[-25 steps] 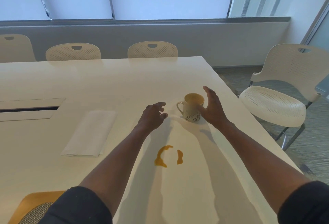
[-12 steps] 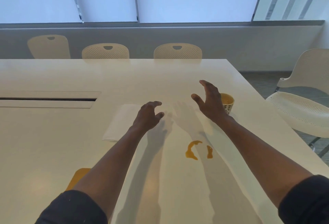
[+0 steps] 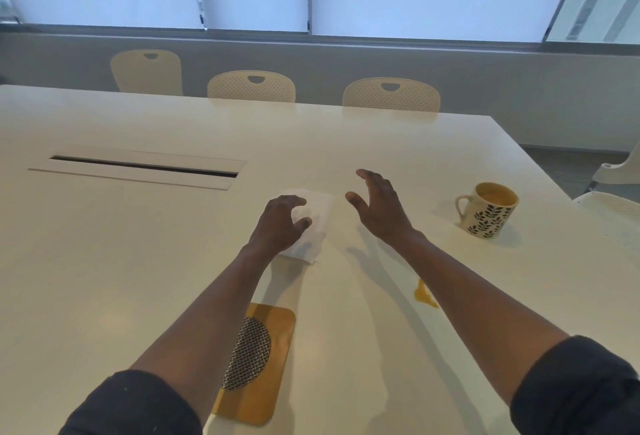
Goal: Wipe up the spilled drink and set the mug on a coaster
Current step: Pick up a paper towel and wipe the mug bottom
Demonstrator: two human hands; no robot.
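Observation:
A folded white napkin (image 3: 317,223) lies on the table's middle, partly under my left hand (image 3: 280,223), whose fingers are loosely curled over it. My right hand (image 3: 379,208) hovers just right of the napkin with fingers spread, holding nothing. A cream mug (image 3: 488,211) with a dark leaf pattern stands upright at the right, apart from both hands. An orange spill (image 3: 424,294) shows beside my right forearm, partly hidden by it. A yellow-brown coaster (image 3: 273,358) with a woven metal disc lies near the front edge, partly under my left forearm.
The white table (image 3: 138,261) has a long cable slot (image 3: 142,166) at the back left. Three cream chairs (image 3: 391,93) stand along the far side. Another chair (image 3: 616,192) sits at the right, past the table's edge.
My view has swung left. My right hand left the mug and moved left toward the napkin. My left hand has come over the napkin.

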